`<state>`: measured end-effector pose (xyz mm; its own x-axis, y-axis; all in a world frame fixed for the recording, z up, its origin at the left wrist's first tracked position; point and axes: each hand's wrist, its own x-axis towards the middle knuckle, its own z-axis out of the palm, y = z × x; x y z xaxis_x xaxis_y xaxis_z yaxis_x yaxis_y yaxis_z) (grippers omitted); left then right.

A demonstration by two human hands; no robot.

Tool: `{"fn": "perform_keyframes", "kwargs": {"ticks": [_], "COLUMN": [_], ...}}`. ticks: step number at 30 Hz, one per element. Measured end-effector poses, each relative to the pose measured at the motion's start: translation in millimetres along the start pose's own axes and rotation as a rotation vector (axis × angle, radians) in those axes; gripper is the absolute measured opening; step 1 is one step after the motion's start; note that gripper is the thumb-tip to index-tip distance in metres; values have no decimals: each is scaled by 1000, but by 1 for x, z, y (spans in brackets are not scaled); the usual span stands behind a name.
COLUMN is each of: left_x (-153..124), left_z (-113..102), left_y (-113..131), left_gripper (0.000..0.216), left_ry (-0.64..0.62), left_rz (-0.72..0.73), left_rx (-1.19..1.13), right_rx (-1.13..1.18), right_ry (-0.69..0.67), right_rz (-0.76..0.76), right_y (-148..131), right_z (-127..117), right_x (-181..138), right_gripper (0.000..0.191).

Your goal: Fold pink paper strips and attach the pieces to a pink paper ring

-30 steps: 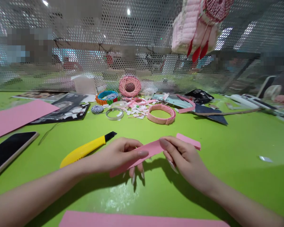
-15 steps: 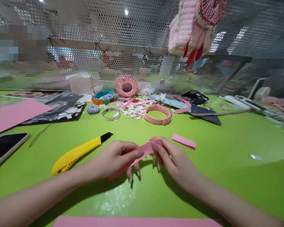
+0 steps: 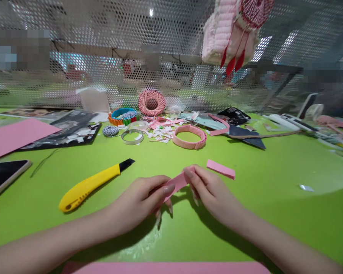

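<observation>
Between my two hands a pink strip [image 3: 177,184], paper or thin foam by its look, is held just above the green table. My left hand [image 3: 147,198] pinches its lower left part between thumb and fingers. At the upper right end, my right hand [image 3: 210,186] pinches it with thumb and forefinger. A second short pink strip [image 3: 220,169] lies flat just beyond my right hand. To the left rests a yellow utility knife [image 3: 91,188] with a black tip. Along the near edge lies a pink sheet [image 3: 165,268].
A pink ring band [image 3: 188,142], a clear tape roll [image 3: 132,137] and white paper scraps [image 3: 160,134] lie farther back. A phone [image 3: 5,177] and a pink sheet [image 3: 20,135] are at left. Perforated metal mesh [image 3: 103,76] stands behind, with a pink ornament [image 3: 231,42] hanging before it.
My left hand has slid along the strip toward my right hand, so less of the strip shows at its lower left. The whole view has shifted slightly.
</observation>
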<state>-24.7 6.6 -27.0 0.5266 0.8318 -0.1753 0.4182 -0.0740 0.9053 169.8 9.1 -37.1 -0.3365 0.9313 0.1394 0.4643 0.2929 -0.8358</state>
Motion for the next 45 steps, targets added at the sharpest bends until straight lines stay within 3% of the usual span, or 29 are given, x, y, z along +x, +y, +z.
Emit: {"fn": "perform_keyframes", "kwargs": {"ticks": [6,11,16,20,28,35,45], "left_x": [0,2,2,3,-1,-6,-10], "left_z": [0,1,-2,-13,-28,-36,-39], "left_y": [2,1,4,8,14,20,29], "left_gripper": [34,32,37,35,27,31,23], "left_ry": [10,-118,-58,-184,-306,-264,-257], "left_rz": [-22,-198,-185,-204,-101,14,237], "left_rx": [-58,-296,-278,-287,-289,33,181], "right_rx": [161,208,275,398,591,703,821], "right_ry": [-15,-29,0,16,13,-98,-195], "right_rz": [31,54,90,114,166,204,249], "right_y": [0,-3,-6,-7,0,-2,3], "right_z": [-1,-1,-3,-7,-16,-16,-13], "right_x": [0,-1,-2,0,5,10,8], "right_gripper": [39,42,42,44,42,37,34]}}
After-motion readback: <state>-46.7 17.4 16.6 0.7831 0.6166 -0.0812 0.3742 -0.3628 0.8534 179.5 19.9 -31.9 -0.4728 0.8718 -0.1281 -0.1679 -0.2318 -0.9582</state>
